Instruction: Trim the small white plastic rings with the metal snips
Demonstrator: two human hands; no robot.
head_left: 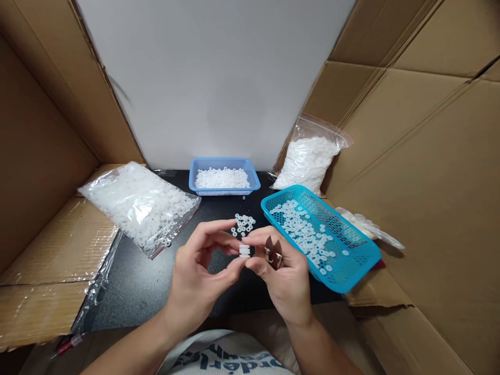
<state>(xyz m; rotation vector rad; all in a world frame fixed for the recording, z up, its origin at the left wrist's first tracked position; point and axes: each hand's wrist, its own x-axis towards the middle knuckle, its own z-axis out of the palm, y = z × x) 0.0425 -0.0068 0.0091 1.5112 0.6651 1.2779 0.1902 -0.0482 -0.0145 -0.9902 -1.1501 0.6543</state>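
Observation:
Between the fingertips of both hands is a short stack of small white plastic washers (244, 251). My left hand (207, 260) is closed with thumb and fingers at the stack's left side. My right hand (283, 271) pinches it from the right. Two brown pointed pieces with gold-coloured metal parts (274, 253) show at the curled fingers of my right hand; I cannot make out what they are. Just beyond the fingertips lies a loose pile of white washers (244, 224) on the dark tabletop (144, 284).
A blue basket (225, 192) of white pieces stands at the back. At the right, a turquoise basket (353, 284) holds scattered washers. Clear bags of white pieces lie left (136, 203) and stand back right (308, 161). Cardboard walls (422, 156) flank the table; another small bag (367, 229) lies right.

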